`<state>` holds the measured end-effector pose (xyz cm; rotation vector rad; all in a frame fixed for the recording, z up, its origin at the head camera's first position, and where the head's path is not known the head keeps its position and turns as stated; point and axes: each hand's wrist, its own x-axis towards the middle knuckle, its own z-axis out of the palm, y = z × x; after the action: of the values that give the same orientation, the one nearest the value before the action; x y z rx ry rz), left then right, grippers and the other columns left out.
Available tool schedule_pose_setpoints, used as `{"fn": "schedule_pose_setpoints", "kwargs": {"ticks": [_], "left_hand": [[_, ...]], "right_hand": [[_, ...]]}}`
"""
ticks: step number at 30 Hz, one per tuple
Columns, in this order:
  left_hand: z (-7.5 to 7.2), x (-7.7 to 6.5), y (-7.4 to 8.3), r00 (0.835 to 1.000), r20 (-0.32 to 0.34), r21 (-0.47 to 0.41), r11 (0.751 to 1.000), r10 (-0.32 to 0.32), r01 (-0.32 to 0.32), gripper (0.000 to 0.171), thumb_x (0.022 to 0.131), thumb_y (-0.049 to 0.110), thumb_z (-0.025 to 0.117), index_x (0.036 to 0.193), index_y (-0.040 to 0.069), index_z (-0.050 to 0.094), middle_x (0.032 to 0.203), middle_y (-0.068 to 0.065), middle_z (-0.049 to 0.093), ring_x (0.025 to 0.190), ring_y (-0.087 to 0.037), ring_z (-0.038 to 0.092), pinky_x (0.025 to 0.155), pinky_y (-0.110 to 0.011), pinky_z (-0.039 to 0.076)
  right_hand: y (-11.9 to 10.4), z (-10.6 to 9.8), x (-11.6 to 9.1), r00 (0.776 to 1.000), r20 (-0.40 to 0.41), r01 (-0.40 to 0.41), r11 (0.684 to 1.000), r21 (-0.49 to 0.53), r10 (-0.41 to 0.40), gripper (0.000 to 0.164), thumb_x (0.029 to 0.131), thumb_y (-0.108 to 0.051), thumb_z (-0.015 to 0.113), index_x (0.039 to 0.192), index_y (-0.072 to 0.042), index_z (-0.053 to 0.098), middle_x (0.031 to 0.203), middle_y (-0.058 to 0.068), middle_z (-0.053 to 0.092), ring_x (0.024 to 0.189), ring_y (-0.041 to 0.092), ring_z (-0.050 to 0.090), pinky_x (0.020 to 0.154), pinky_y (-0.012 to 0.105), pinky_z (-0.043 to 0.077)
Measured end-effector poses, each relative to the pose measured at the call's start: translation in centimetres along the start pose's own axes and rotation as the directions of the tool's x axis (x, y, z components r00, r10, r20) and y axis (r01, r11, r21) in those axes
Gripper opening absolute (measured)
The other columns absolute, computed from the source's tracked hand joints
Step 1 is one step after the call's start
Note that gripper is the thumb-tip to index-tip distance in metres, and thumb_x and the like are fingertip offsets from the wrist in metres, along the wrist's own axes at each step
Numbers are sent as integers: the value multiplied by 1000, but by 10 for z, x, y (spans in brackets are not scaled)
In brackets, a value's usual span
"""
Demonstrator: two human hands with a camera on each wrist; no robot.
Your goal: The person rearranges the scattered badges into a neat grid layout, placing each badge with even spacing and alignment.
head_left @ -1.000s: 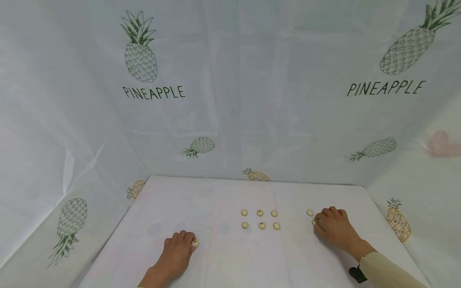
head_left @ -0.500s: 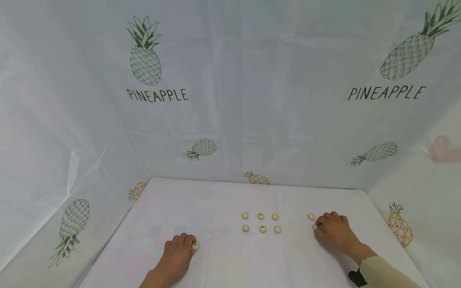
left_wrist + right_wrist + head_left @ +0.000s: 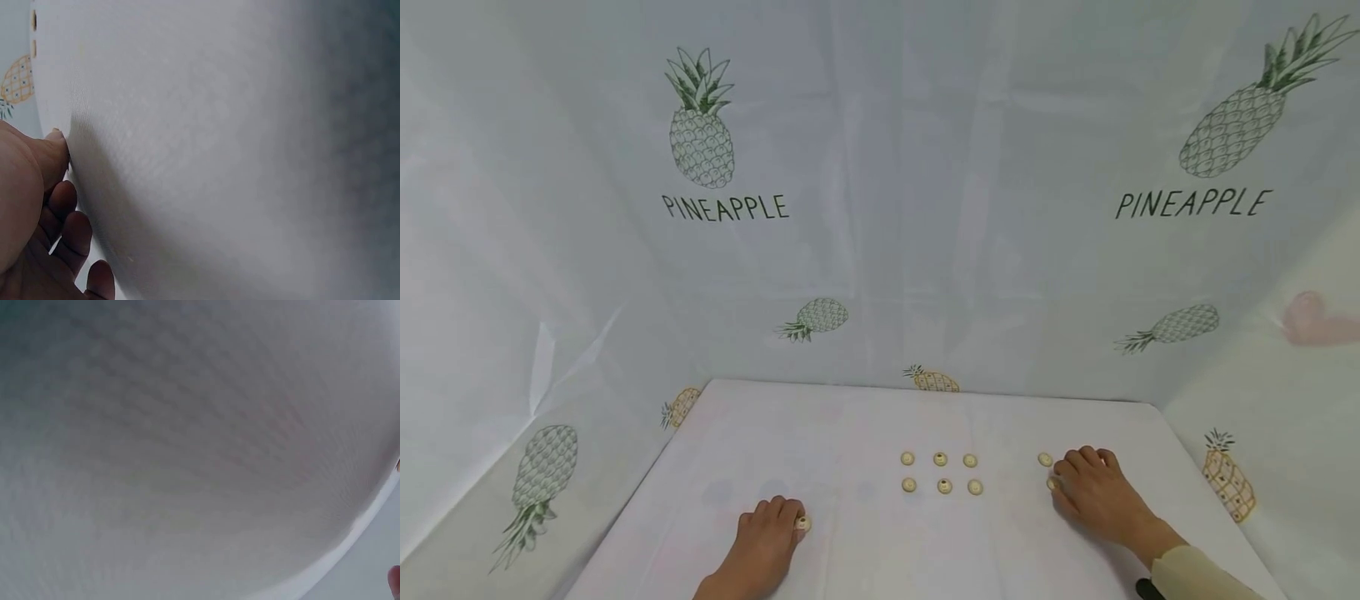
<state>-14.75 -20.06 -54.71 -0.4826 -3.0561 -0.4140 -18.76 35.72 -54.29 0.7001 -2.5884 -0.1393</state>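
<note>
On the white-covered table my left hand pinches a small cream button-like disc between thumb and index finger. The left wrist view shows that hand from the palm side, its other fingers curled loosely. Over on the right, my right hand pinches a similar disc at its thumb and fingertip. Just beyond it lies a loose disc. Only a fingertip of the right hand enters the right wrist view, at the edge.
Between the hands, several matching discs lie in two short rows. The white table cover meets hanging white sheets printed with pineapples at the back and both sides.
The head view has tilted up slightly, so everything sits lower in it. My right hand and its disc have edged a little toward me from the loose disc; the left hand stays put.
</note>
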Motion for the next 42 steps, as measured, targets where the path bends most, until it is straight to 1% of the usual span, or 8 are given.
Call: {"fn": "schedule_pose_setpoints", "kwargs": {"ticks": [8, 17, 23, 27, 30, 32, 38, 42], "left_hand": [[-2, 1, 0, 998, 56, -43, 998, -34, 36, 20, 99, 24, 74, 113, 16, 61, 97, 6, 52, 89, -14, 46, 78, -43, 40], [-1, 1, 1, 999, 24, -37, 998, -43, 44, 18, 98, 24, 75, 106, 19, 61, 95, 7, 52, 87, -14, 46, 78, -45, 42], [4, 1, -2, 999, 2, -24, 999, -35, 35, 21, 96, 24, 78, 107, 18, 62, 93, 6, 51, 86, -14, 46, 75, -41, 41], [7, 1, -6, 999, 0, -13, 999, -32, 32, 22, 94, 24, 79, 108, 17, 62, 91, 6, 50, 85, -13, 46, 75, -40, 40], [10, 0, -7, 1000, 4, -6, 1000, -25, 25, 23, 94, 25, 79, 108, 17, 62, 92, 7, 50, 86, -13, 47, 75, -39, 40], [11, 0, -8, 1000, 5, -2, 1000, -19, 19, 24, 94, 26, 79, 108, 18, 62, 92, 7, 49, 86, -13, 47, 74, -38, 39], [11, 0, -7, 1000, -4, 0, 1000, -13, 13, 26, 93, 26, 80, 108, 18, 61, 94, 7, 50, 86, -14, 47, 73, -41, 41], [11, 2, -9, 999, -20, -3, 1000, -26, 26, 25, 93, 26, 80, 107, 20, 60, 95, 7, 51, 86, -14, 46, 75, -44, 44]], "right_hand": [[-1, -1, -1, 999, 15, -28, 999, 25, 28, 15, 89, -29, 81, 95, -21, 69, 95, -8, 60, 93, 18, 51, 87, 51, 43], [2, -3, 2, 1000, -1, -13, 998, 58, 13, 20, 83, -27, 89, 93, -25, 72, 92, -13, 61, 90, 12, 50, 84, 46, 43], [2, -3, 5, 1000, -18, -22, 993, 119, 25, 21, 80, -26, 92, 90, -28, 74, 88, -20, 60, 87, 6, 48, 81, 42, 42], [-2, -3, 7, 998, 17, -59, 989, 133, 57, 18, 80, -26, 91, 85, -28, 74, 85, -22, 58, 84, 3, 45, 80, 40, 43], [-7, -2, 7, 997, 45, -71, 992, 100, 67, 17, 79, -27, 88, 84, -27, 72, 83, -21, 54, 83, 4, 43, 81, 41, 43], [-8, 0, 7, 998, 24, -54, 996, 73, 53, 20, 76, -27, 87, 83, -26, 69, 83, -19, 53, 83, 7, 43, 81, 42, 43], [-14, 0, 18, 989, -145, 35, 998, 43, -29, 20, 73, -21, 82, 84, -21, 65, 84, -12, 54, 82, 11, 45, 79, 44, 41], [-25, -5, 31, 984, -169, 66, 997, 37, -59, 18, 73, -21, 79, 81, -20, 63, 83, -10, 55, 83, 13, 46, 81, 45, 41]]}}
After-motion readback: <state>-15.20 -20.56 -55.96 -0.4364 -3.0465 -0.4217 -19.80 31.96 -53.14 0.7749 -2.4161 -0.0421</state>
